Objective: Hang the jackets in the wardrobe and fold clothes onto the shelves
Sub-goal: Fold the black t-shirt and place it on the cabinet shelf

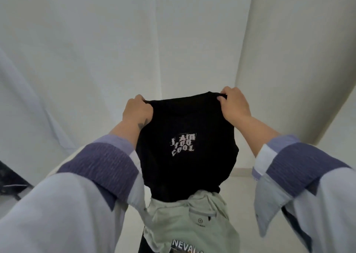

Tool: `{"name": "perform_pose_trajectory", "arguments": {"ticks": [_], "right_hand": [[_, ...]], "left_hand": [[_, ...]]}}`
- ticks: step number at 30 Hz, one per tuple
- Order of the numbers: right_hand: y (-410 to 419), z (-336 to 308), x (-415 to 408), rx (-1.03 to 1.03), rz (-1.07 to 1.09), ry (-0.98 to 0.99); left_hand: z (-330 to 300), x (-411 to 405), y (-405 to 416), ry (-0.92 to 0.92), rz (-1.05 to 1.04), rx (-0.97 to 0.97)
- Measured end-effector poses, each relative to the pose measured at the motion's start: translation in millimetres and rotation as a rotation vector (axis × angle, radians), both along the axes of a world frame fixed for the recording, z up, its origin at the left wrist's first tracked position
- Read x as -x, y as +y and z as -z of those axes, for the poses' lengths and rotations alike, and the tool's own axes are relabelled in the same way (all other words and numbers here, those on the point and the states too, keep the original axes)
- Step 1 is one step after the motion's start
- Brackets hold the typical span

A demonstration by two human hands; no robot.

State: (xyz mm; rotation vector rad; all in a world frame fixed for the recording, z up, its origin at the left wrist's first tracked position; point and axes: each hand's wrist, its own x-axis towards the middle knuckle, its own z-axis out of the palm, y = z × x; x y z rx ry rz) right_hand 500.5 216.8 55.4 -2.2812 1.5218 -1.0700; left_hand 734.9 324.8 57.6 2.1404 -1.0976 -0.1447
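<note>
Left hand (137,109): gripping the upper left corner of the black T-shirt (187,147), fingers curled round the bunched edge.
Right hand (234,103): pinching the upper right corner — fingers curled over the hem.
Black T-shirt: hanging stretched between both hands in front of the pale wall (115,41), its white lettering showing upside down.
Pale green garment (190,220): lying below — the shirt's lower end is hanging in front of its top.
Sleeves (100,168): pale with purple cuffs, both reaching forward.

We can't see the black tee's (185,147) lower hem; pale green garment (190,224) cut off at btm edge, print partly unreadable.
</note>
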Motion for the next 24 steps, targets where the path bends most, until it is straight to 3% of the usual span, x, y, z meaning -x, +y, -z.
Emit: {"name": "perform_pose_trajectory", "arguments": {"ticks": [7, 11, 16, 19, 24], "right_hand": [[43, -68, 0, 0.190, 0.018, -0.083], [64, -78, 4, 0.164, 0.005, -0.165], [91, -66, 15, 0.155, 0.072, -0.131], [104, -59, 27, 0.129, 0.138, -0.127], [126, -48, 45, 0.084, 0.207, -0.071]], "left_hand": [[-59, -2, 44, 0.035, -0.009, 0.322], [-72, -2, 68, -0.010, 0.037, 0.375], [-72, 6, 89, 0.319, 0.126, 0.448], [-74, 8, 102, 0.368, 0.195, 0.353], [-65, 14, 125, 0.079, 0.181, 0.024]]}}
